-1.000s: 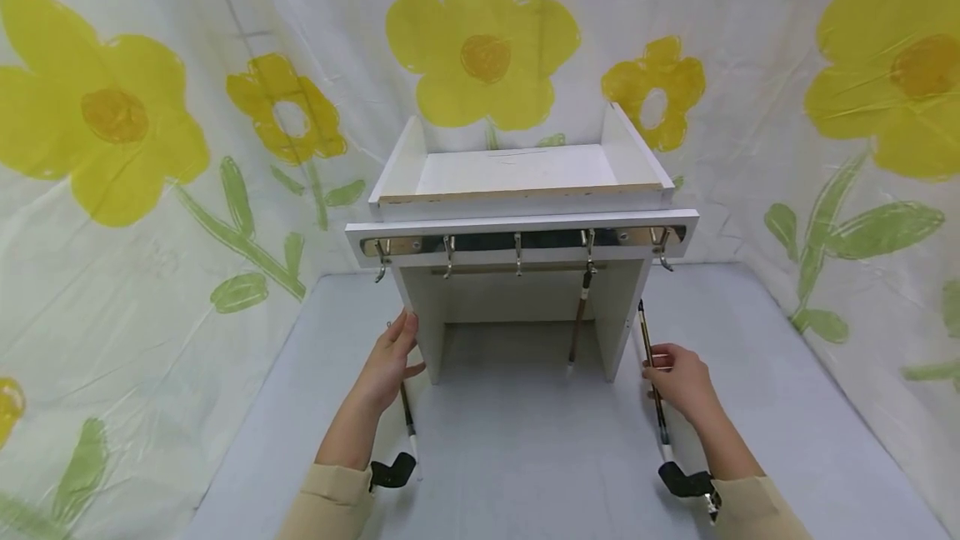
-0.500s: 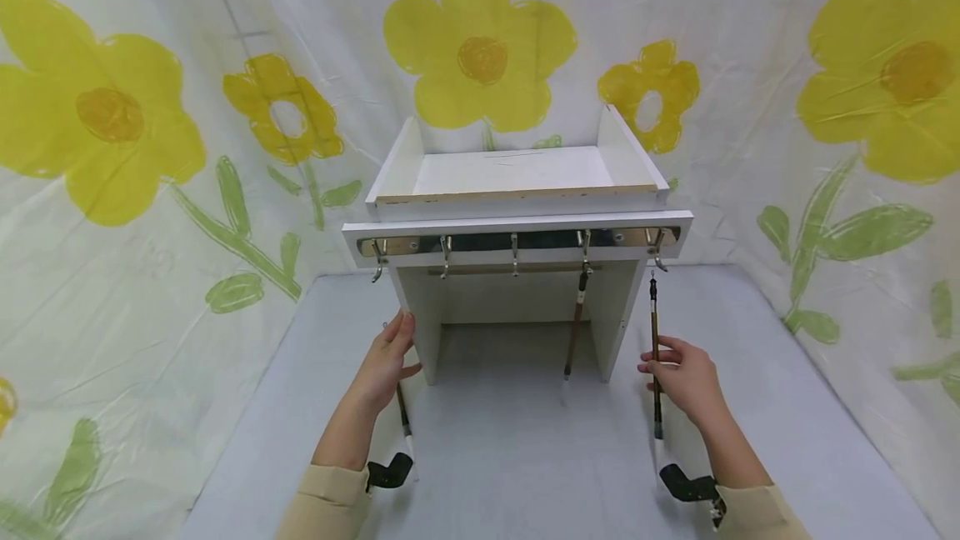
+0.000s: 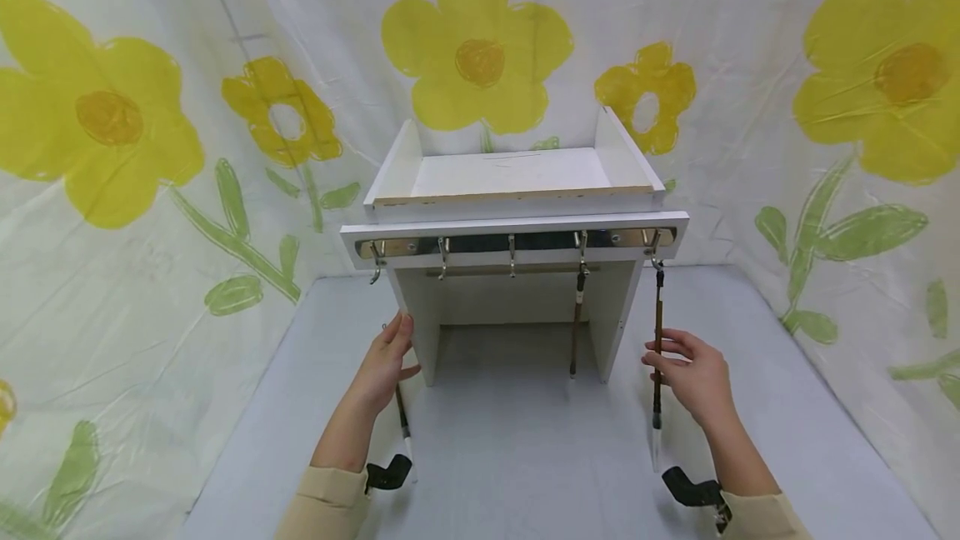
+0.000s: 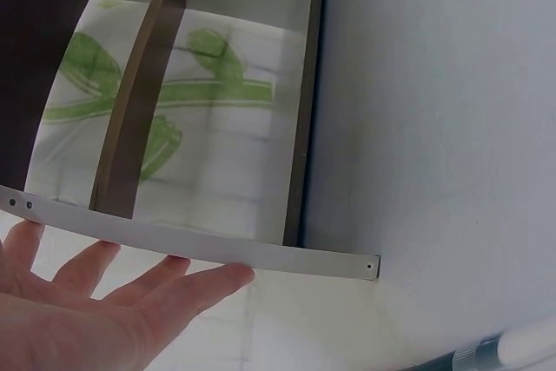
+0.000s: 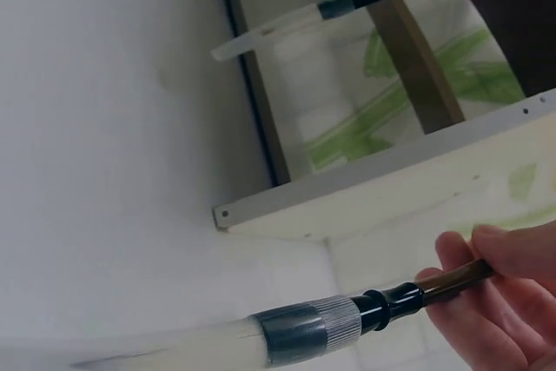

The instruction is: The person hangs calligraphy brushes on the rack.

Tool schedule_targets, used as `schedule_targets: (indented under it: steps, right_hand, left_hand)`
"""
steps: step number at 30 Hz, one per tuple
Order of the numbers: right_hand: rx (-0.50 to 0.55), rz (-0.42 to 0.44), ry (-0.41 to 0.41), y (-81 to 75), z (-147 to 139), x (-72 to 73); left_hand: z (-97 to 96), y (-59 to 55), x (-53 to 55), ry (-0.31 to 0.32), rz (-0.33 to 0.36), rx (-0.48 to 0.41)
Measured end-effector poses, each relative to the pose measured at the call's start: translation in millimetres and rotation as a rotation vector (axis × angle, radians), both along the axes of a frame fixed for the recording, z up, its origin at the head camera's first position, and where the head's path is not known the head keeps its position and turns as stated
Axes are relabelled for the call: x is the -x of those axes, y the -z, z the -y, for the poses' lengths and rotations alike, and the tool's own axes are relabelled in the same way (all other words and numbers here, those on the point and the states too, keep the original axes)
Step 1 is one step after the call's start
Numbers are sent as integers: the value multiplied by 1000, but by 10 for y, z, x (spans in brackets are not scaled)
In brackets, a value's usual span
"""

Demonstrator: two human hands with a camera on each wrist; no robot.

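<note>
My right hand (image 3: 697, 373) pinches the brown handle of a calligraphy brush (image 3: 658, 302) between thumb and fingers. That brush stands upright, its top end right at the rightmost hook (image 3: 655, 255) and its pale bristles (image 5: 182, 347) downward. My left hand (image 3: 381, 369) rests its fingers along the edge of the left side panel (image 4: 200, 244) of a white wooden shelf unit (image 3: 513, 205). Another calligraphy brush (image 3: 576, 327) hangs from the adjacent hook (image 3: 581, 250). Beyond my left hand, a third brush (image 3: 402, 411) is partly hidden by it.
A metal hook rail (image 3: 480, 242) runs along the shelf's front, with bare hooks at its left and middle. The unit stands on a pale grey table (image 3: 510, 457) before a flower-printed curtain (image 3: 172, 290). Black wrist devices (image 3: 690, 490) sit at both sleeves.
My right hand has brought its brush from a tilt to upright and raised its top to the rightmost hook. My left hand keeps its place; the hanging brush sways slightly.
</note>
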State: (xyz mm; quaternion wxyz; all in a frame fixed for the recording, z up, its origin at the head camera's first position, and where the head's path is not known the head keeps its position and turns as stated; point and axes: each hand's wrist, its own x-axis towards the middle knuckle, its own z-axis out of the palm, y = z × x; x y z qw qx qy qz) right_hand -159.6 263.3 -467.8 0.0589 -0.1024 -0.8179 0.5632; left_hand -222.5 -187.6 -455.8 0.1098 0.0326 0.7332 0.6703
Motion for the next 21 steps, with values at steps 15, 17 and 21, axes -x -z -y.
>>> schedule_targets:
  steps: [15, 17, 21]
  right_hand:
    - [116, -96, 21, -93, 54, -93]
    - [112, -108, 22, -115, 59, -107]
    - [110, -129, 26, -169, 70, -140]
  left_hand:
    - [17, 6, -2, -2, -3, 3]
    - [13, 1, -1, -3, -5, 2]
    - [3, -7, 0, -4, -1, 2]
